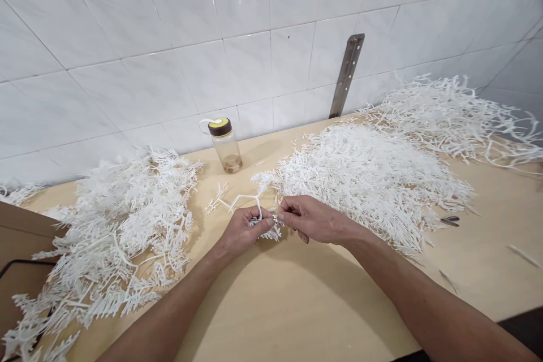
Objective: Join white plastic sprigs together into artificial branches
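Note:
Near the middle of the table, a white branched plastic sprig point(250, 198) is pinched in my left hand point(245, 232), its stems reaching up and to the left. My right hand point(306, 218) is just to the right, thumb and fingertips pressed together at the sprig's tips; whatever lies between them is too small to make out. Right behind my right hand spreads a large pile of thin white plastic pieces point(360, 175). A pile of white branched sprigs point(127, 215) lies to the left of my left arm.
A clear bottle point(228, 150) with a dark and yellow lid stands behind my hands. A metal bracket point(347, 76) leans on the tiled wall point(169, 85). Longer white stems point(458, 113) heap up at the back right. Small scissors point(450, 220) lie by the pile; a brown box point(25, 232) sits left.

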Tool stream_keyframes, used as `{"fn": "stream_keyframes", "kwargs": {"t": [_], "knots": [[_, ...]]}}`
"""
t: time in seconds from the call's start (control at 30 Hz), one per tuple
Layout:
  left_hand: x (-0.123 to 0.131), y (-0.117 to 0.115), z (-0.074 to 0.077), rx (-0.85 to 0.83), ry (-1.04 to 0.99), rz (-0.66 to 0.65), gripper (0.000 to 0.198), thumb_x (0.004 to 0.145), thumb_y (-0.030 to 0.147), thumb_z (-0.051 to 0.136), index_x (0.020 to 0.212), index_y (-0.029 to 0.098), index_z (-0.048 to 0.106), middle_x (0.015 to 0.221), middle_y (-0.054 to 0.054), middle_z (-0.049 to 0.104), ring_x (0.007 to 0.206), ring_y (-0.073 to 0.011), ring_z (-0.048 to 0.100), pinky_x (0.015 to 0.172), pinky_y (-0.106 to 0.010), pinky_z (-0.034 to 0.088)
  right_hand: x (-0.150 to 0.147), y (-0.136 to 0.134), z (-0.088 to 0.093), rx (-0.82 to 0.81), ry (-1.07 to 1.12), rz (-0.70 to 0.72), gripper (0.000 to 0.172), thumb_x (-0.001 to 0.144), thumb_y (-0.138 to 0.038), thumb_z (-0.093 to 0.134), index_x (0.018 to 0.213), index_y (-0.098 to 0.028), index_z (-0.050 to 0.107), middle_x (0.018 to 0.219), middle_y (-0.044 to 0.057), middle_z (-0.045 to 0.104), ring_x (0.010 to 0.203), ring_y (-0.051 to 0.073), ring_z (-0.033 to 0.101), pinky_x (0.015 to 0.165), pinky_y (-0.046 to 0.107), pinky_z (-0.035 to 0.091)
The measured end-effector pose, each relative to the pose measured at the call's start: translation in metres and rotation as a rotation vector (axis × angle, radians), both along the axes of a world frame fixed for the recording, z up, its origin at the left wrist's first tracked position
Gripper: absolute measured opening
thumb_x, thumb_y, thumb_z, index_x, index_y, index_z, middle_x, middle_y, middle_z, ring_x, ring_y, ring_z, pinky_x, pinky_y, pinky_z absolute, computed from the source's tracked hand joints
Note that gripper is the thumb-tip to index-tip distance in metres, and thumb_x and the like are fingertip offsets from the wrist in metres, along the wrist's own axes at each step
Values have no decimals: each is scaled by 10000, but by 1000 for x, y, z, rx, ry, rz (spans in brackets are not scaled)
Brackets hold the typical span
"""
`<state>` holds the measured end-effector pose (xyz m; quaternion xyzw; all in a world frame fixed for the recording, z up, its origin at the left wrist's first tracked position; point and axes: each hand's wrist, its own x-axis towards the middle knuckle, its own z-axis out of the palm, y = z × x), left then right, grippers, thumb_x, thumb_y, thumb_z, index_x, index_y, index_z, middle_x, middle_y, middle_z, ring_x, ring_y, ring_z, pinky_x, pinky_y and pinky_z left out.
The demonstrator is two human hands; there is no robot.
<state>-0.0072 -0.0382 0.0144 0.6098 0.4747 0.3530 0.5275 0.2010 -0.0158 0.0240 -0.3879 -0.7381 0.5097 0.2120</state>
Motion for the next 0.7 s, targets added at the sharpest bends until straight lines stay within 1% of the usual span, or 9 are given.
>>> {"fn": "stream_keyframes", "kwargs": {"t": [0.1, 0.17, 0.27, 0.37, 0.47, 0.53, 0.6, 0.7], "knots": [[-1, 1, -4, 153, 111, 22, 269, 839, 412, 648, 826, 145, 678, 785, -54, 669, 720, -169, 588, 670, -281, 442, -3, -2, -2, 17, -46, -39, 232, 959, -388, 460, 820, -205, 490, 605, -44, 478, 482, 108, 504, 494, 247, 374], [-1, 2, -8, 273, 206, 20, 209, 874, 352, 600, 829, 158, 664, 803, -49, 651, 758, -174, 584, 716, -293, 443, -5, -2, -3, 50, -86, -70, 205, 949, -353, 458, 811, -205, 484, 626, -36, 482, 511, 110, 473, 511, 252, 353], [-1, 3, -12, 443, 360, -43, 173, 901, 265, 537, 812, 173, 653, 757, -30, 577, 734, -164, 537, 710, -290, 416, -5, -2, -3, 157, -144, -67, 179, 919, -286, 474, 763, -199, 486, 688, -11, 511, 605, 126, 451, 560, 261, 332], [1, 4, -13, 529, 422, -87, 194, 907, 226, 506, 762, 175, 624, 714, -22, 522, 695, -160, 492, 670, -286, 383, -3, -1, 0, 193, -180, -32, 204, 914, -272, 471, 722, -203, 455, 665, -21, 488, 607, 125, 411, 559, 264, 300], [2, 5, -13, 554, 399, -84, 221, 918, 232, 494, 728, 179, 594, 698, -18, 510, 681, -157, 479, 659, -283, 370, -1, -2, 4, 115, -183, -23, 222, 932, -312, 460, 735, -212, 445, 584, -47, 414, 541, 113, 359, 526, 260, 275], [1, 6, -15, 542, 374, -60, 231, 916, 251, 505, 711, 180, 583, 692, -12, 509, 674, -153, 479, 658, -279, 371, -2, -2, 5, 68, -165, -29, 220, 935, -330, 462, 748, -214, 458, 556, -54, 397, 515, 108, 362, 509, 255, 283], [1, 6, -17, 475, 323, -16, 215, 902, 274, 532, 717, 179, 587, 705, -9, 539, 683, -150, 501, 662, -273, 381, -4, -1, 3, 62, -143, -46, 218, 928, -329, 476, 746, -209, 475, 558, -53, 408, 501, 104, 389, 495, 249, 305], [1, 5, -18, 332, 229, 55, 189, 877, 317, 574, 755, 177, 610, 738, -7, 596, 708, -153, 540, 667, -264, 403, -6, 4, -3, 56, -74, -93, 178, 913, -342, 510, 824, -195, 555, 659, -28, 498, 519, 103, 473, 487, 244, 378]]}}
